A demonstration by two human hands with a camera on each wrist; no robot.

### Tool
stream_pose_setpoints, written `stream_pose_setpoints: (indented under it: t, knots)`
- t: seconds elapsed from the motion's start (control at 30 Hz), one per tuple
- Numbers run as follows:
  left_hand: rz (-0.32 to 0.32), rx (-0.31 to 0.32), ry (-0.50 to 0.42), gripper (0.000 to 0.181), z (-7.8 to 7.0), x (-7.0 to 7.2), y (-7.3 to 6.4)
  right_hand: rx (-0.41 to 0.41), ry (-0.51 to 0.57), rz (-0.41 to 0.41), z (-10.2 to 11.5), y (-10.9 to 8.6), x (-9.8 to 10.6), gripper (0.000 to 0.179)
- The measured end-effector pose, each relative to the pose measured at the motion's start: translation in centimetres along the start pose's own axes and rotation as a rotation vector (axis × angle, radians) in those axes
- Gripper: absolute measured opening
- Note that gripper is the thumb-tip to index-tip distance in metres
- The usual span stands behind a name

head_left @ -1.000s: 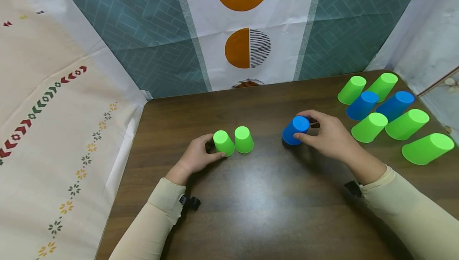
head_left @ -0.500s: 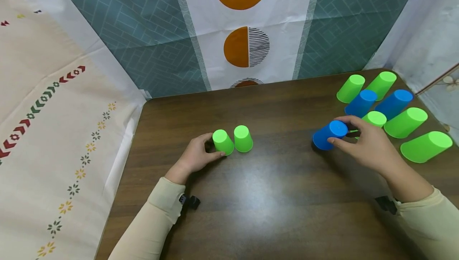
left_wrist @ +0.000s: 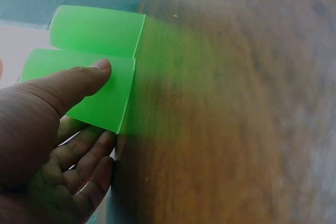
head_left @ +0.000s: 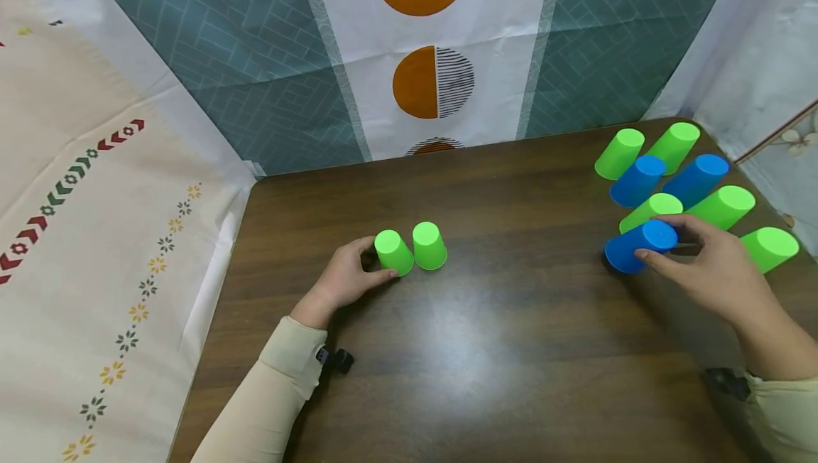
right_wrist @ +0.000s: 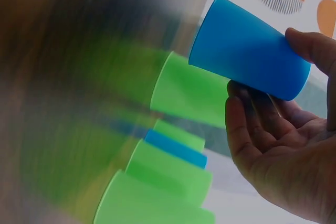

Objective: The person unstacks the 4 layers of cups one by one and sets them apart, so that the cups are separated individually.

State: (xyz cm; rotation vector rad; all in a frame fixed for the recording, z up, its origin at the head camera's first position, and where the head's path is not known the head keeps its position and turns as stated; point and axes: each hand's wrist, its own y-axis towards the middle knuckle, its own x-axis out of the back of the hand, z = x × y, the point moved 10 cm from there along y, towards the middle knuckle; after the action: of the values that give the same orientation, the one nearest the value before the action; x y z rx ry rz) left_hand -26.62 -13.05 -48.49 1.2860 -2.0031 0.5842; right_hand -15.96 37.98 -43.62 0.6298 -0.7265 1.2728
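Observation:
My left hand (head_left: 341, 278) holds an upside-down green cup (head_left: 393, 254) on the wooden table. In the left wrist view, the thumb lies across the side of this cup (left_wrist: 86, 98) and the fingers are on its far side. Close to its right stands a second green cup (head_left: 430, 246), also upside down. At the right, my right hand (head_left: 725, 275) grips a blue cup (head_left: 635, 248) between thumb and fingers, its closed end up. The right wrist view has that blue cup (right_wrist: 247, 51) in front of a green cup (right_wrist: 186, 90).
Several upturned cups stand at the table's back right, among them a green cup (head_left: 620, 154), a blue cup (head_left: 637, 182) and another blue cup (head_left: 696, 180). My right hand partly covers a green cup (head_left: 770, 248). A patterned cloth (head_left: 268, 58) hangs behind the table (head_left: 447, 378).
My right hand has carried the blue cup rightward across the table, up to the group of cups. My left hand stays on its green cup. The head view has shifted slightly.

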Motion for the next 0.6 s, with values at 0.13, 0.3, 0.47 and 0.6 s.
stream_pose_setpoints:
  t: [0.13, 0.3, 0.47, 0.6]
  knots:
    - [0.0, -0.002, -0.005, 0.058, 0.0, 0.0, 0.0, -0.026, -0.044, -0.004, -1.2, -0.2, 0.5, 0.074]
    - [-0.001, 0.002, -0.004, 0.058, 0.0, 0.1, 0.0, -0.033, -0.071, -0.011, -2.3, -0.6, 0.9, 0.073]
    - [-0.001, -0.002, -0.002, 0.058, 0.0, 0.0, 0.0, -0.083, -0.091, -0.016, -3.9, -0.9, 1.5, 0.074]
    - [0.003, -0.001, -0.003, 0.058, 0.1, 0.0, 0.1, -0.088, -0.115, -0.042, -4.7, -1.2, 2.1, 0.073]
